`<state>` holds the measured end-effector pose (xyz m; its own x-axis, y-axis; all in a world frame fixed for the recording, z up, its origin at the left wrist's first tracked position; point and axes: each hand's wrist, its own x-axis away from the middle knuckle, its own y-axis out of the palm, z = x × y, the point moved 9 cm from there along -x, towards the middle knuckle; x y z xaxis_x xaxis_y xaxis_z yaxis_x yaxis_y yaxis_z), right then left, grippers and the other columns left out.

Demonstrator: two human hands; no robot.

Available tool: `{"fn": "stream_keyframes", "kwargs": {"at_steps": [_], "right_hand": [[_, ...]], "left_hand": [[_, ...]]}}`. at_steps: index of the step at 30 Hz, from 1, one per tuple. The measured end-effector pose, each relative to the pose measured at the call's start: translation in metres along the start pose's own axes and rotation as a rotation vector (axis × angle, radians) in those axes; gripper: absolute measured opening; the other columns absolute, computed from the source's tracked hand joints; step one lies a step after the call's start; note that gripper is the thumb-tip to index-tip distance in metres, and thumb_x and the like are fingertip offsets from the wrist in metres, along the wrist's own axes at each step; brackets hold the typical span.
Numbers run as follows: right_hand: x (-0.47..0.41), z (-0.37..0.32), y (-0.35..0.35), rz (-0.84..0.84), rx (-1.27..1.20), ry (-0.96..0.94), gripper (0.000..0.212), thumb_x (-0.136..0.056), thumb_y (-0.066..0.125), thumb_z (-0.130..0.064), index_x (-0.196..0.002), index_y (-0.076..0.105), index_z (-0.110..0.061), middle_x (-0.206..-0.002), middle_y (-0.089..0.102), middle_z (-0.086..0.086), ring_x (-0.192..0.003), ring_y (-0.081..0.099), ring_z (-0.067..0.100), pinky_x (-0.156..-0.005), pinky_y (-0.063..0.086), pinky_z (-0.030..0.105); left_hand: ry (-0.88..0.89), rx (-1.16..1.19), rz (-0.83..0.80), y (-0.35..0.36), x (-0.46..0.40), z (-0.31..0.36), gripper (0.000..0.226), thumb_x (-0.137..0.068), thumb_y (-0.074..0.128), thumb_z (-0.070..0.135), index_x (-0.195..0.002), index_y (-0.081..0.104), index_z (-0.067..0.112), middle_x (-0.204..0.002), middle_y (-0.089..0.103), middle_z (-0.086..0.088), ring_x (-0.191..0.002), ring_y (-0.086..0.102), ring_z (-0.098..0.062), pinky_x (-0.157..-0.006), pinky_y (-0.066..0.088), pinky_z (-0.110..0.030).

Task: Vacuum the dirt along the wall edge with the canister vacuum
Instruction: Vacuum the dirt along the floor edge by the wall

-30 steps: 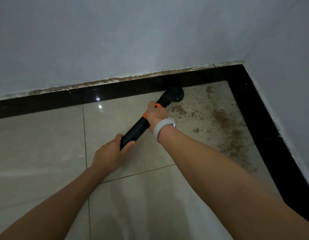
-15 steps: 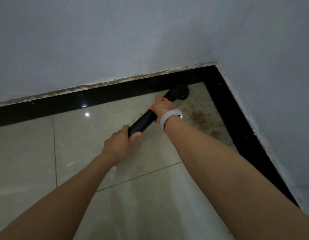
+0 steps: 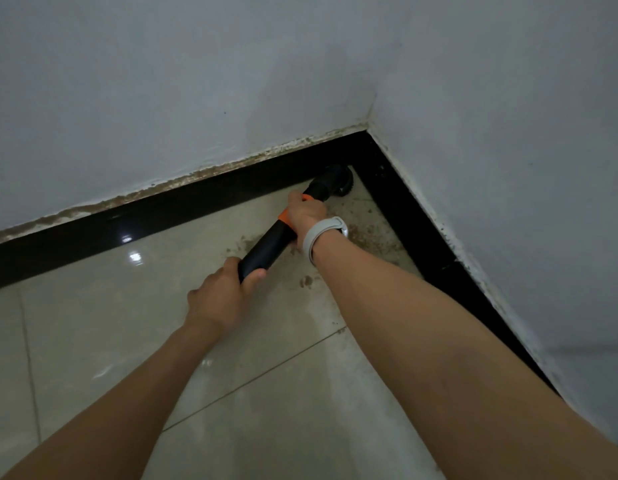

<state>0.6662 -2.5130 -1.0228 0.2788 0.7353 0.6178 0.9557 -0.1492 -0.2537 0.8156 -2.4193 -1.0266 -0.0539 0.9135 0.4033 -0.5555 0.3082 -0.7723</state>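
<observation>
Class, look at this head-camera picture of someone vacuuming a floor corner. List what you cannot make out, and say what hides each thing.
- Canister and hose: head view, the tube disappears into the left hand; nothing beyond shows.
- Brush mouth: faces the floor, so suction contact is unseen.
- Dirt beside the right hand: partly covered by the wrist and wristband.
- Skirting board: too dark for detail.
</observation>
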Motion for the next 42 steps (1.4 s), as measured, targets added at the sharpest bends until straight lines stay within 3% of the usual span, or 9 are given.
{"fn": "stream_keyframes", "kwargs": {"at_steps": [6,10,16,22,27,32,36,40,42], "right_hand": [[-0.009,-0.010,-0.019,0.048,-0.033,-0.017,0.036,-0.096,0.046,-0.028,-0.062,0.041,-0.016,-0.082,0.052,0.012,-0.094,0.058,0.035,-0.091,0.049,0.050],[-0.011,-0.005,-0.026,0.032,-0.035,0.010,0.035,-0.096,0.047,-0.031,-0.065,0.042,-0.015,-0.090,0.051,0.013,-0.099,0.058,0.036,-0.093,0.048,0.051],[-0.008,0.015,-0.032,0.047,-0.116,0.080,0.024,-0.095,0.050,-0.034,-0.092,0.045,-0.010,-0.076,0.046,0.005,-0.087,0.053,0.029,-0.087,0.050,0.045],[0.003,0.044,-0.046,0.133,-0.137,0.107,0.026,-0.095,0.049,-0.034,-0.099,0.047,-0.009,-0.089,0.052,0.009,-0.091,0.055,0.031,-0.092,0.049,0.045],[0.016,0.055,-0.054,0.156,-0.168,0.135,0.024,-0.094,0.050,-0.035,-0.099,0.042,-0.012,-0.076,0.046,0.004,-0.084,0.053,0.029,-0.087,0.051,0.048],[0.029,0.053,-0.049,0.082,-0.216,0.127,0.044,-0.093,0.051,-0.037,-0.125,0.044,-0.007,-0.100,0.051,0.009,-0.091,0.053,0.028,-0.081,0.052,0.046],[0.051,0.049,-0.016,-0.011,-0.199,0.105,0.030,-0.093,0.051,-0.039,-0.102,0.043,-0.012,-0.083,0.051,0.003,-0.072,0.052,0.019,-0.061,0.049,0.036],[0.085,0.056,0.039,-0.110,-0.170,0.104,0.028,-0.094,0.051,-0.039,-0.077,0.041,-0.018,-0.080,0.052,0.003,-0.083,0.058,0.025,-0.078,0.054,0.043],[0.102,0.058,0.067,-0.165,-0.156,0.083,0.029,-0.093,0.051,-0.040,-0.081,0.043,-0.015,-0.088,0.056,0.008,-0.097,0.060,0.033,-0.089,0.051,0.049]], "left_hand": [[0.021,-0.006,-0.005,0.004,-0.009,0.021,0.047,-0.095,0.030,0.053,-0.118,0.042,0.014,-0.094,0.056,-0.007,-0.087,0.054,-0.026,-0.082,0.037,-0.039],[0.068,0.003,-0.035,0.010,-0.008,0.031,0.046,-0.094,0.031,0.053,-0.116,0.041,0.013,-0.087,0.054,-0.005,-0.083,0.056,-0.028,-0.083,0.044,-0.043],[0.137,0.067,-0.110,0.018,0.001,0.034,0.034,-0.094,0.036,0.051,-0.101,0.038,0.018,-0.075,0.051,0.000,-0.073,0.055,-0.027,-0.068,0.045,-0.038],[0.182,0.041,-0.157,0.028,0.019,0.028,0.035,-0.094,0.036,0.052,-0.100,0.039,0.018,-0.072,0.046,0.005,-0.071,0.050,-0.022,-0.066,0.038,-0.035],[0.185,-0.003,-0.190,0.029,0.030,0.026,0.038,-0.094,0.035,0.054,-0.104,0.040,0.018,-0.081,0.048,0.003,-0.076,0.050,-0.021,-0.070,0.038,-0.035],[0.202,-0.102,-0.051,0.018,0.045,0.026,0.040,-0.094,0.033,0.054,-0.105,0.041,0.016,-0.092,0.054,-0.002,-0.085,0.054,-0.025,-0.072,0.040,-0.036],[0.151,-0.077,0.190,-0.014,0.071,0.002,0.037,-0.092,0.038,0.055,-0.094,0.040,0.018,-0.083,0.053,0.000,-0.074,0.050,-0.021,-0.066,0.039,-0.033],[0.028,-0.074,0.263,-0.037,0.097,-0.039,0.040,-0.088,0.039,0.058,-0.088,0.041,0.018,-0.080,0.059,-0.002,-0.071,0.057,-0.025,-0.066,0.043,-0.034],[-0.017,-0.038,0.296,-0.049,0.107,-0.057,0.041,-0.087,0.040,0.058,-0.089,0.043,0.017,-0.079,0.058,-0.003,-0.070,0.058,-0.027,-0.064,0.042,-0.034]]}}
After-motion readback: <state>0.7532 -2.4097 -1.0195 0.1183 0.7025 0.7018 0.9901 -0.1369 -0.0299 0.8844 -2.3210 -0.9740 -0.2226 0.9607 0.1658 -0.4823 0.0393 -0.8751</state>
